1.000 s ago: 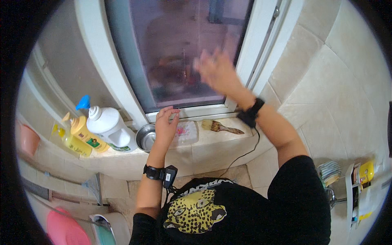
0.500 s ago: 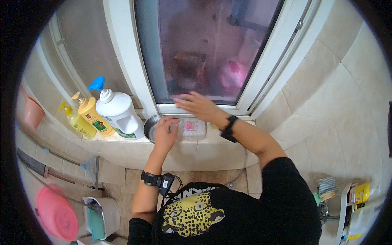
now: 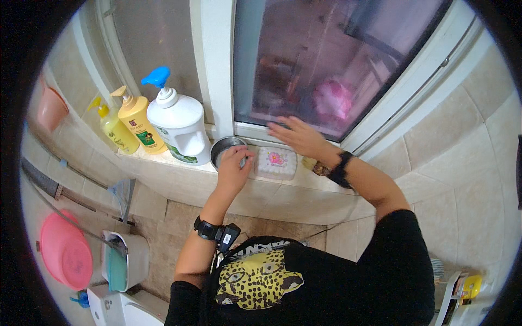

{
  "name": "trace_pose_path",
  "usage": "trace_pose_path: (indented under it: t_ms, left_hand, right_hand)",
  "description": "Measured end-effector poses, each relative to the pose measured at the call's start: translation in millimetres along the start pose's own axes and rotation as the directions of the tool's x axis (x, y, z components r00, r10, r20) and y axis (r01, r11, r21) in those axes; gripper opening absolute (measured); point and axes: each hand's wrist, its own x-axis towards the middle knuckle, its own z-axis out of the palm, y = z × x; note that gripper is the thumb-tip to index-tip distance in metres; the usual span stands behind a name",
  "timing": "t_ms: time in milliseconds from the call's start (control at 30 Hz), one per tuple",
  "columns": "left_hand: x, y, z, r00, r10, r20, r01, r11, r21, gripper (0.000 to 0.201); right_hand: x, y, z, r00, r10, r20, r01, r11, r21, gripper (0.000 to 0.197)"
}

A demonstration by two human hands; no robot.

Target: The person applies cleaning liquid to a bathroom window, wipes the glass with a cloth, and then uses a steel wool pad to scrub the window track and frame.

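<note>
My left hand reaches over the near right side of a round metal bowl on the window ledge. Its fingers are bent and the thumb is drawn toward them; what lies between them, if anything, is hidden. My right hand is stretched out flat in front of the lower window frame, fingers extended and nothing in it. Just below it, right of the bowl, sits a whitish soap box with a pink flower on its lid. Small brownish-yellow items lie beside my right wrist.
Left of the bowl stand a large white pump bottle, a yellow pump bottle and a clear yellow one. The window rises behind the ledge. Lower left are a pink basin and a white bin.
The view has shifted, so the ledge items appear farther right and higher. My right hand stays outstretched by the window frame; my left hand remains bent at the bowl, slightly more over it.
</note>
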Motion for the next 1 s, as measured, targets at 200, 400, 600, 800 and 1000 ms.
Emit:
trace_pose_path:
  t_ms: [200,400,600,800,1000]
  left_hand:
    - [8,-1,-1,1.0,-0.013,-0.007,0.013,1.0,0.014,0.015]
    - [-2,1,-8,0.997,0.031,-0.069,-0.029,0.999,0.036,0.013]
    - [0,0,-3,0.993,0.055,-0.107,-0.052,0.998,0.03,0.011]
    - [-1,-4,-14,0.997,0.018,-0.076,-0.018,1.0,0.004,0.011]
    - [1,-5,-24,0.992,0.008,-0.129,-0.009,1.0,-0.011,0.012]
  right_hand:
    - [82,-20,11,0.994,-0.025,-0.106,0.019,0.998,-0.058,0.058]
    - [-38,-14,-15,0.988,0.146,0.051,-0.142,0.987,-0.075,0.056]
    - [-2,-18,-2,0.987,0.159,0.004,-0.159,0.986,-0.054,0.058]
    - [18,-26,-16,0.991,0.127,-0.053,-0.126,0.992,0.021,0.057]
    - [-93,-26,-43,0.934,0.356,0.04,-0.348,0.927,-0.139,0.057]
